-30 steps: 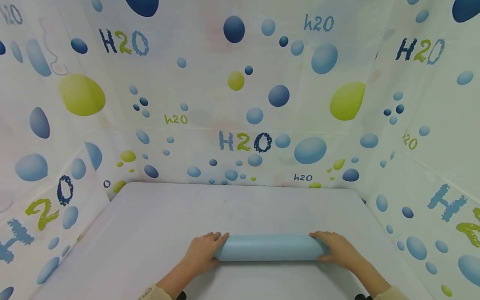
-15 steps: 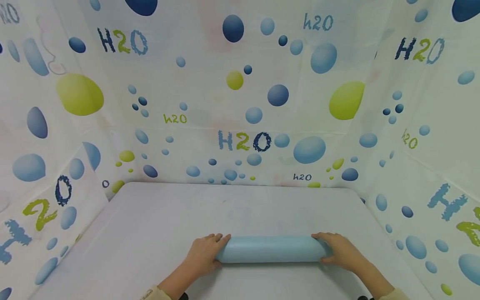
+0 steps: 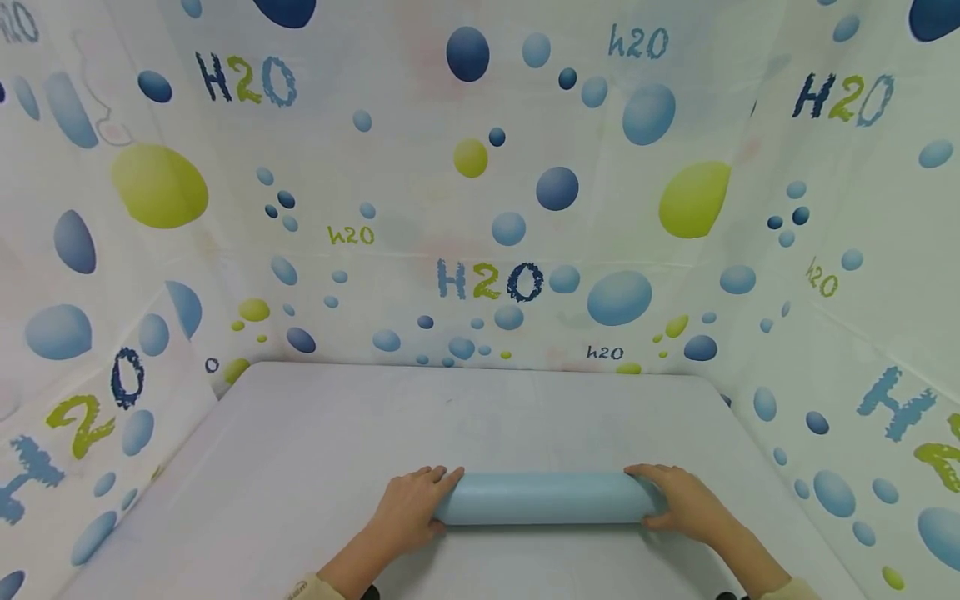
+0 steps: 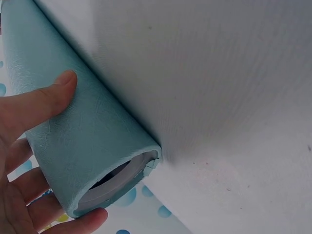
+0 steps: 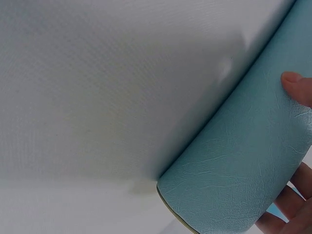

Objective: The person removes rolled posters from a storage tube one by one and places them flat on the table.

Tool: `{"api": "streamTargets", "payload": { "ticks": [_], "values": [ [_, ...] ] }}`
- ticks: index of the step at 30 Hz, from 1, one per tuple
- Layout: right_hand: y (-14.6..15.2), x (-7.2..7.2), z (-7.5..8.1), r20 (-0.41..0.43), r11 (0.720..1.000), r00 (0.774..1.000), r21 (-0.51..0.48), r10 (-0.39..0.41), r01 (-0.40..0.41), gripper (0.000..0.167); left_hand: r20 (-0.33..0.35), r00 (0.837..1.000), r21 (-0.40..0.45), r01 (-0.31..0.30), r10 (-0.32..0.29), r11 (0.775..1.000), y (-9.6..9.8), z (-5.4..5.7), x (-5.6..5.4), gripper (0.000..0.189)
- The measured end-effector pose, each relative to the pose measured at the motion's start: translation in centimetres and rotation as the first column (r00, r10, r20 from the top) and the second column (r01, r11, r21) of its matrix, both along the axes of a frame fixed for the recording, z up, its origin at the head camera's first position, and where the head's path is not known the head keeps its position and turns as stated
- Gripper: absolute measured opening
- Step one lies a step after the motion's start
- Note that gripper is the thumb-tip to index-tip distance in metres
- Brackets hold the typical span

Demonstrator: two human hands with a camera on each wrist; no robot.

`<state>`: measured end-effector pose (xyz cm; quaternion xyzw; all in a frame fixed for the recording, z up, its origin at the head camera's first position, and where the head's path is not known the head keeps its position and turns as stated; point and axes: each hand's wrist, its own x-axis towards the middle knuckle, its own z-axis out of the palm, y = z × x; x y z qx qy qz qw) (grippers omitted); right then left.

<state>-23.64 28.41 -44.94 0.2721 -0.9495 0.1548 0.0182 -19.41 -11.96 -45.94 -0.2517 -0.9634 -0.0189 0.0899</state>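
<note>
One hollow pale-blue roll (image 3: pixel 551 499), left-to-right across white table (image 3: pixel 480 417); my left hand (image 3: pixel 408 507) curled round its left end, my right hand (image 3: pixel 681 500) curled round its right.

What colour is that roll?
Pale blue; the textured cylindrical roll shows best in the head view.

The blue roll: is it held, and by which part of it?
The blue roll is held near its two ends: one by the left grip, the other by the right grip.
</note>
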Motion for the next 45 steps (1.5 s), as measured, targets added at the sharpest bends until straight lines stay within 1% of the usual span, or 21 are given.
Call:
{"api": "streamTargets", "payload": {
  "ticks": [4, 7, 19, 26, 37, 45],
  "values": [
    [0.0, 0.0, -0.1, 0.012, 1.000, 1.000, -0.003, -0.018, 0.018, 0.064, 0.005, 1.000, 0.015, -0.003, 0.003, 1.000, 0.0, -0.1, 0.0, 0.074],
    [0.0, -0.1, -0.2, 0.012, 1.000, 1.000, -0.007, -0.017, 0.017, 0.065, 0.007, 1.000, 0.020, -0.011, 0.011, 1.000, 0.0, -0.1, 0.1, 0.074],
    [-0.3, -0.1, -0.8, -0.072, 0.998, 0.997, 0.051, -0.018, 0.021, 0.070, -0.017, 1.000, 0.014, -0.005, 0.006, 1.000, -0.1, -0.1, 0.3, 0.073],
    [-0.8, -0.1, -0.8, -0.069, 0.998, 0.997, 0.051, -0.034, 0.038, 0.069, -0.011, 1.000, 0.006, -0.013, 0.013, 1.000, 0.0, 0.0, 0.3, 0.073],
    [-1.5, -0.2, -0.9, -0.093, 0.999, 0.995, 0.036, 0.038, -0.035, 0.069, -0.019, 1.000, 0.023, -0.010, 0.011, 1.000, -0.1, 0.0, 0.3, 0.073],
    [-2.2, -0.2, -0.8, -0.074, 0.998, 0.996, 0.040, 0.043, -0.040, 0.070, -0.007, 1.000, 0.030, -0.005, 0.005, 1.000, -0.1, -0.1, 0.2, 0.074]
  ]
}}
